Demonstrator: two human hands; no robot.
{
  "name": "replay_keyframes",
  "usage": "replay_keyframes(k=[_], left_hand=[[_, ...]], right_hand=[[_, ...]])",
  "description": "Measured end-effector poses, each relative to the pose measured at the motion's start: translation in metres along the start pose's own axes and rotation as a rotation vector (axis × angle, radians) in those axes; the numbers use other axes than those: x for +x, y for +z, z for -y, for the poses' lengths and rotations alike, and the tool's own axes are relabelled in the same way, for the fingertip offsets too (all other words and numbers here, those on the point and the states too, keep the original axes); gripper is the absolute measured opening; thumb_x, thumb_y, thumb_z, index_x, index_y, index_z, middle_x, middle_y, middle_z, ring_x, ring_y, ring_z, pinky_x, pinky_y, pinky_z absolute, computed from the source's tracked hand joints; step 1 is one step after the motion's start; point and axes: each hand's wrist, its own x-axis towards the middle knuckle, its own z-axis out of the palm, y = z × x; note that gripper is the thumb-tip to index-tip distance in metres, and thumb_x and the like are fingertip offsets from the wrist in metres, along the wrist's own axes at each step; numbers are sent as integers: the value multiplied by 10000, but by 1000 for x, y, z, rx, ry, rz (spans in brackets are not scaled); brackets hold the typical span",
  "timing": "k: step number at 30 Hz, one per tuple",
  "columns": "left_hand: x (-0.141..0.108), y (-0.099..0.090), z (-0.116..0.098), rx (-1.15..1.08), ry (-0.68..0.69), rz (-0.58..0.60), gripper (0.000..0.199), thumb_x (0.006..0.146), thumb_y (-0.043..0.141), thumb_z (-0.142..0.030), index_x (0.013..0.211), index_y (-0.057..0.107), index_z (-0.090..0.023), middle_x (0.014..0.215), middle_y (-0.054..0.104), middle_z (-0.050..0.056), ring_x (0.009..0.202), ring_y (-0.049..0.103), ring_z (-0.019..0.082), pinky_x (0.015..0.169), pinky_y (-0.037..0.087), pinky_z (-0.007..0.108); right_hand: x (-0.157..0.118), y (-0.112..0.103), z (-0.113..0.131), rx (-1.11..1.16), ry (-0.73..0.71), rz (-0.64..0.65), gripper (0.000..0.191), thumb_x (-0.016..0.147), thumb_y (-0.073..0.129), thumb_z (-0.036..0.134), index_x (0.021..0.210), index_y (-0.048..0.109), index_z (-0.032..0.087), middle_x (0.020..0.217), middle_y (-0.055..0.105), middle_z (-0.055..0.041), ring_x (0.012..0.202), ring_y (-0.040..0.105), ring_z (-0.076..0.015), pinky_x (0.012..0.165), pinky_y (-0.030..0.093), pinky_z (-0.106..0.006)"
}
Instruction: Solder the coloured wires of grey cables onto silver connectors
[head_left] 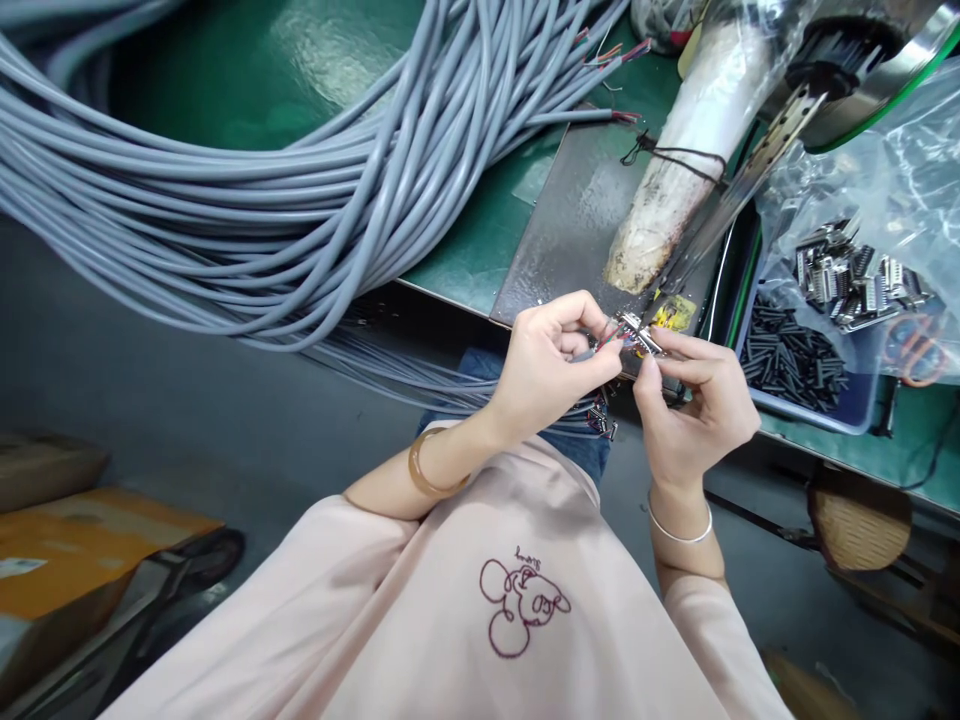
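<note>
My left hand point(559, 360) is closed in a pinch on thin coloured wires point(609, 336) at the end of a grey cable. My right hand point(697, 400) pinches a small metal multi-pin connector point(639, 333) between thumb and fingertips, and the wire ends meet its near side. Just beyond the fingers, the tip of a soldering iron point(660, 285) points down toward the connector. A yellow piece point(675, 313) lies beside it on the dark metal plate point(559, 220). Finished-looking cable ends with connectors point(600, 418) rest over my lap.
A thick bundle of grey cables point(360, 190) spreads over the green table point(457, 265) at left. A whitish fume hose point(675, 170) hangs above the plate. At right, a blue tray point(862, 415) holds black sleeves point(795, 355) and loose connectors point(855, 275).
</note>
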Motion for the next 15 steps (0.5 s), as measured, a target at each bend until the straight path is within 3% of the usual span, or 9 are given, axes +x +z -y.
replay_keyframes(k=[11, 15], left_hand=[[3, 0, -4, 23, 65, -18, 160, 776, 716, -174, 725, 565, -162, 738, 611, -2, 509, 422, 26, 447, 314, 179], [5, -3, -3, -15, 9, 30, 164, 766, 714, -173, 728, 554, -159, 723, 599, -14, 461, 393, 7, 416, 283, 168]], right_hand=[[8, 0, 2, 13, -20, -12, 153, 792, 742, 97, 842, 683, 229, 985, 767, -19, 902, 749, -193, 776, 642, -352], [4, 2, 1, 24, -54, -35, 162, 782, 738, 84, 829, 653, 213, 998, 769, -28, 877, 747, -182, 764, 642, -335]])
